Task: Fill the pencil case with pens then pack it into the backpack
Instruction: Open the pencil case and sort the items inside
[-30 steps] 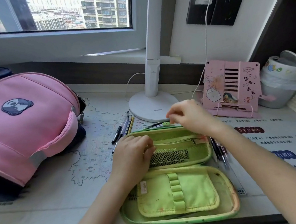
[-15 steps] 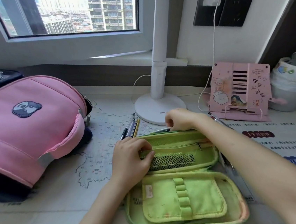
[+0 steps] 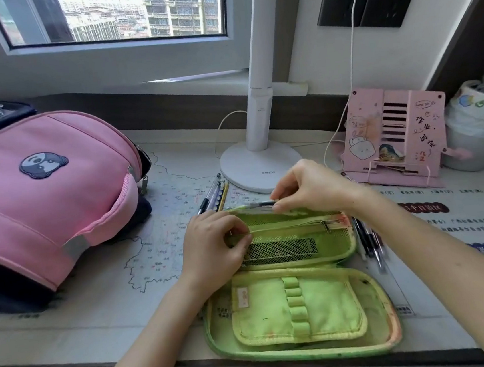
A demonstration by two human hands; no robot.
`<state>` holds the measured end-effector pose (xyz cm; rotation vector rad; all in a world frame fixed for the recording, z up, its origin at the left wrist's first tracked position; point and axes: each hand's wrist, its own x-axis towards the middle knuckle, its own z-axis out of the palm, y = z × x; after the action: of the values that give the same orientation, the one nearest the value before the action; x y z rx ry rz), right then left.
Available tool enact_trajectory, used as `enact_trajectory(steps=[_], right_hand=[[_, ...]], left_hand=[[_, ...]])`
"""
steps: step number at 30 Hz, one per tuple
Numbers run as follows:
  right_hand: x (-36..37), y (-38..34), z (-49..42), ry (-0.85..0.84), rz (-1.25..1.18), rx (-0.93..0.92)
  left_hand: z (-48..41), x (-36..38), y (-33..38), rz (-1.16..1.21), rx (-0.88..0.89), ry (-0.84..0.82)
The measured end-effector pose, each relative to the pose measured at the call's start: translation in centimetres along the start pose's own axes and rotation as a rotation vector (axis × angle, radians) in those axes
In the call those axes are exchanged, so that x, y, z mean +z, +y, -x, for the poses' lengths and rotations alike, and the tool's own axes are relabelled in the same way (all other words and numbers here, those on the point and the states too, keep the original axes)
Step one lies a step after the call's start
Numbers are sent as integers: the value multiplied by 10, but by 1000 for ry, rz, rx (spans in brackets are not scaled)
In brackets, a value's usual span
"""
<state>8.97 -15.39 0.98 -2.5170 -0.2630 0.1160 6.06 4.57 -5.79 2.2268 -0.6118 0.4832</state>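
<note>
The green pencil case (image 3: 300, 290) lies open at the worktop's front edge. The left hand (image 3: 212, 252) pinches its mesh pocket open; the right hand (image 3: 310, 188) grips a pen (image 3: 262, 204) at the rim. Loosening the pinch could close the pocket, and the pen would snag.
</note>
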Motion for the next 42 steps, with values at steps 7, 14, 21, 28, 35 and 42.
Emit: enact_trajectory(steps=[7, 14, 21, 28, 35, 42], right_hand=[[27, 4, 12, -92, 155, -49], [31, -5, 17, -168, 180, -123], [26, 5, 40, -61, -31, -73], [-9, 76, -7, 506, 299, 544], [-11, 88, -51, 187, 292, 685], [-23, 62, -17, 415, 490, 516]], left_hand=[[0, -3, 2, -41, 69, -15], [0, -1, 0, -51, 86, -27], [-4, 3, -3, -70, 80, -113], [-3, 6, -1, -22, 69, -138], [-7, 7, -2, -48, 97, -187], [-10, 6, 0, -110, 173, -250]])
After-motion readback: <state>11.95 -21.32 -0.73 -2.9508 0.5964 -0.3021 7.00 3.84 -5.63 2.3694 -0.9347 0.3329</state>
